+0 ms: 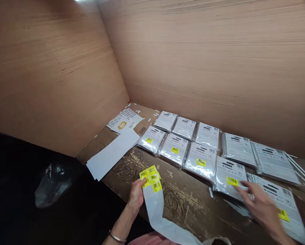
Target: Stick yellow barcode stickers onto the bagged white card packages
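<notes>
My left hand (136,194) pinches the top of a white backing strip (155,207) that carries several yellow barcode stickers (151,177). My right hand (259,204) reaches over the near row of clear-wrapped white packets, its fingers spread and blurred above a packet with a yellow sticker (232,181). Another stickered packet (282,207) lies just to its right. Two rows of such packets (190,146) cover the worn brown table (183,197); several in the near row bear yellow stickers, while the far row shows none.
Wooden partition walls (206,61) enclose the table at the back and left. White paper sheets (111,153) and a printed label sheet (124,120) lie at the far left corner. A crumpled clear plastic bag (51,183) sits in the dark area below left. Thin white strips (300,168) lie at the right.
</notes>
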A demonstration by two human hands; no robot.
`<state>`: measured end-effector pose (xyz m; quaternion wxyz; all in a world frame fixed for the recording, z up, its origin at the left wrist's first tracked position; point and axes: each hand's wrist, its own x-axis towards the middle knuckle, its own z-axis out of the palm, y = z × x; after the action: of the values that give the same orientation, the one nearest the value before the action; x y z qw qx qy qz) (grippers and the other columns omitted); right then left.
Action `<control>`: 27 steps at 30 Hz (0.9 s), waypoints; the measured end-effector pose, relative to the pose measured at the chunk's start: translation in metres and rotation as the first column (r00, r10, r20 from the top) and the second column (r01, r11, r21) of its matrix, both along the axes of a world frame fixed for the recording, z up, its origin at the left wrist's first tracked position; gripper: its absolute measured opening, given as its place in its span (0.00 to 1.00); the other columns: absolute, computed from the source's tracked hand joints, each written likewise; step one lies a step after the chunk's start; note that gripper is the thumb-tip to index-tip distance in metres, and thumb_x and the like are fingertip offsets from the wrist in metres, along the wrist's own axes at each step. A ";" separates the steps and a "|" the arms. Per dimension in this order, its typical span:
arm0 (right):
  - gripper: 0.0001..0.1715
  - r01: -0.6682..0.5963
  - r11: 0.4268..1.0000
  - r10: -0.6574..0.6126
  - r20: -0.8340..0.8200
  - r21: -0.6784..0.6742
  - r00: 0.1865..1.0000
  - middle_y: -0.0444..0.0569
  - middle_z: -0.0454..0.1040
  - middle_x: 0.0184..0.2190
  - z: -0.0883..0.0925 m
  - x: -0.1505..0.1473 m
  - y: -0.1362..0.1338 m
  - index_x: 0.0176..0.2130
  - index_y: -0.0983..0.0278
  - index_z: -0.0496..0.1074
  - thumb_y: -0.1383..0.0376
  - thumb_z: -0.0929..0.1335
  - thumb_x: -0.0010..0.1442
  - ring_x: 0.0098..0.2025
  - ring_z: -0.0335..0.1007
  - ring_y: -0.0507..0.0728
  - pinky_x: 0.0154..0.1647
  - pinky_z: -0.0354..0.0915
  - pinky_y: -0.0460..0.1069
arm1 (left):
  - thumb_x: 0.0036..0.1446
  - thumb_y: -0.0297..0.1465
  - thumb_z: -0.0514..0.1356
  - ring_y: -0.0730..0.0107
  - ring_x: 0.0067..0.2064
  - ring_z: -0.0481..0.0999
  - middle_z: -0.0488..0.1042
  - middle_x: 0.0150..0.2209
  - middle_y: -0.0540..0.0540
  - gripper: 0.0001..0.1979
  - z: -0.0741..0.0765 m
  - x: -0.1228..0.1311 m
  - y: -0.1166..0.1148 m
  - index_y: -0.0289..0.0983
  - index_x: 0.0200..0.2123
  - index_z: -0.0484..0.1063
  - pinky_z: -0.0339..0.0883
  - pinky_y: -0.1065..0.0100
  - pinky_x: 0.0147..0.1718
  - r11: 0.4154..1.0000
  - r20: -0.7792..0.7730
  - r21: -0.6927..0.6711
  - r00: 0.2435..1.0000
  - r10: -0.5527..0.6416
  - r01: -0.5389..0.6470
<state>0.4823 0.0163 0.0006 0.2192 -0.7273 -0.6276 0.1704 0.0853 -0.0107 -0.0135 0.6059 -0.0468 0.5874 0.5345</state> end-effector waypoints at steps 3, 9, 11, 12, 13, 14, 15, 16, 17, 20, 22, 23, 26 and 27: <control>0.19 -0.277 0.942 0.170 -0.440 -0.191 0.882 0.51 0.69 0.39 0.000 -0.122 0.013 0.39 0.61 0.65 0.51 0.61 0.53 0.40 0.65 0.58 0.41 0.62 0.54 | 0.44 0.20 0.58 0.62 0.29 0.75 0.76 0.27 0.39 0.04 -0.001 -0.003 -0.001 0.26 0.28 0.71 0.69 0.63 0.32 0.999 0.057 0.036 0.998 -0.009 0.007; 0.14 -0.504 0.833 -0.026 -0.927 -0.227 0.373 0.43 0.68 0.26 -0.015 -0.266 0.010 0.32 0.63 0.64 0.62 0.69 0.43 0.30 0.65 0.54 0.30 0.62 0.48 | 0.45 0.25 0.60 0.59 0.32 0.75 0.76 0.30 0.37 0.09 0.000 -0.003 -0.003 0.26 0.32 0.71 0.67 0.61 0.37 0.992 0.220 0.124 0.975 -0.026 -0.002; 0.12 -0.484 0.837 -0.075 -0.930 -0.256 0.361 0.42 0.67 0.23 -0.017 -0.275 0.005 0.27 0.64 0.64 0.63 0.70 0.42 0.26 0.63 0.52 0.26 0.60 0.47 | 0.45 0.26 0.60 0.58 0.34 0.75 0.75 0.32 0.36 0.12 -0.001 -0.003 -0.005 0.26 0.35 0.71 0.66 0.60 0.39 0.989 0.300 0.147 0.952 -0.058 0.014; 0.11 -0.472 0.842 -0.073 -0.922 -0.261 0.381 0.42 0.66 0.22 -0.018 -0.275 0.003 0.26 0.64 0.64 0.63 0.70 0.42 0.25 0.62 0.52 0.25 0.59 0.46 | 0.43 0.24 0.61 0.58 0.34 0.75 0.75 0.32 0.36 0.12 -0.001 -0.003 -0.006 0.26 0.35 0.71 0.66 0.60 0.39 0.990 0.310 0.140 0.948 -0.070 0.027; 0.09 -0.469 0.845 -0.048 -0.910 -0.256 0.411 0.43 0.66 0.23 -0.019 -0.273 0.001 0.26 0.64 0.65 0.63 0.69 0.44 0.25 0.61 0.52 0.25 0.59 0.46 | 0.41 0.22 0.62 0.58 0.34 0.75 0.76 0.31 0.36 0.13 -0.002 -0.003 -0.006 0.26 0.34 0.71 0.66 0.60 0.39 0.992 0.304 0.121 0.950 -0.075 0.039; 0.08 -0.480 0.845 0.006 -0.894 -0.235 0.448 0.44 0.66 0.23 -0.020 -0.270 0.000 0.26 0.64 0.66 0.63 0.69 0.45 0.26 0.61 0.52 0.26 0.59 0.47 | 0.39 0.19 0.61 0.58 0.34 0.75 0.76 0.31 0.37 0.13 -0.002 -0.003 -0.007 0.25 0.33 0.71 0.66 0.60 0.39 0.994 0.287 0.100 0.955 -0.076 0.049; 0.07 -0.499 0.845 0.094 -0.865 -0.192 0.493 0.45 0.65 0.25 -0.020 -0.267 0.000 0.27 0.64 0.68 0.63 0.68 0.47 0.27 0.61 0.53 0.27 0.59 0.47 | 0.38 0.18 0.61 0.58 0.33 0.75 0.76 0.30 0.37 0.13 -0.002 -0.004 -0.007 0.25 0.33 0.71 0.66 0.60 0.38 0.995 0.267 0.082 0.961 -0.074 0.053; 0.06 -0.520 0.844 0.209 -0.812 -0.132 0.545 0.46 0.65 0.27 -0.019 -0.264 0.000 0.29 0.64 0.70 0.63 0.67 0.49 0.29 0.61 0.54 0.30 0.59 0.48 | 0.37 0.17 0.61 0.59 0.32 0.75 0.76 0.30 0.37 0.13 -0.001 -0.004 -0.006 0.25 0.32 0.71 0.66 0.61 0.38 0.996 0.251 0.068 0.965 -0.070 0.054; 0.07 -0.547 0.835 0.335 -0.729 -0.065 0.597 0.47 0.64 0.29 -0.017 -0.261 0.002 0.31 0.62 0.72 0.62 0.67 0.50 0.32 0.61 0.55 0.32 0.59 0.50 | 0.37 0.17 0.61 0.60 0.31 0.75 0.76 0.30 0.37 0.13 0.000 -0.005 -0.006 0.26 0.31 0.72 0.66 0.61 0.37 0.997 0.243 0.059 0.968 -0.067 0.054; 0.09 -0.659 0.748 0.630 -0.393 0.076 0.670 0.49 0.61 0.35 -0.009 -0.256 0.009 0.36 0.57 0.73 0.61 0.66 0.53 0.39 0.56 0.58 0.38 0.56 0.53 | 0.38 0.17 0.60 0.62 0.30 0.74 0.75 0.31 0.38 0.12 0.006 -0.007 -0.003 0.26 0.32 0.72 0.65 0.62 0.36 0.996 0.244 0.060 0.967 -0.078 0.065; 0.08 -0.729 0.676 0.728 -0.251 0.108 0.638 0.49 0.60 0.35 -0.003 -0.255 0.014 0.36 0.56 0.73 0.60 0.66 0.54 0.39 0.54 0.58 0.37 0.54 0.53 | 0.37 0.17 0.60 0.61 0.30 0.74 0.75 0.31 0.37 0.13 0.009 -0.009 -0.001 0.25 0.32 0.71 0.64 0.61 0.36 0.993 0.268 0.071 0.958 -0.107 0.092; 0.08 -0.755 0.644 0.761 -0.206 0.124 0.615 0.49 0.61 0.35 -0.001 -0.255 0.015 0.35 0.56 0.73 0.60 0.65 0.54 0.38 0.54 0.57 0.36 0.53 0.53 | 0.37 0.17 0.59 0.60 0.31 0.74 0.75 0.31 0.37 0.13 0.011 -0.009 0.000 0.25 0.32 0.71 0.64 0.61 0.36 0.991 0.279 0.079 0.952 -0.124 0.106; 0.06 -0.790 0.588 0.809 -0.113 0.174 0.577 0.48 0.62 0.35 0.000 -0.255 0.017 0.33 0.55 0.72 0.59 0.65 0.54 0.36 0.53 0.56 0.35 0.50 0.53 | 0.36 0.16 0.59 0.61 0.29 0.73 0.75 0.29 0.39 0.14 0.016 -0.009 0.001 0.26 0.32 0.71 0.63 0.61 0.35 0.988 0.278 0.068 0.948 -0.153 0.139; 0.06 -0.794 0.581 0.814 -0.108 0.181 0.571 0.47 0.63 0.34 0.000 -0.255 0.017 0.32 0.56 0.72 0.60 0.65 0.54 0.35 0.52 0.56 0.34 0.49 0.52 | 0.36 0.16 0.59 0.63 0.29 0.73 0.75 0.28 0.40 0.13 0.017 -0.010 0.002 0.27 0.31 0.72 0.63 0.62 0.35 0.988 0.266 0.057 0.952 -0.153 0.143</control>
<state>0.2274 0.0335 0.0003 0.2135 -0.3305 -0.8755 0.2807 0.0757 -0.0091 0.0034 0.7191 -0.0636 0.4913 0.4873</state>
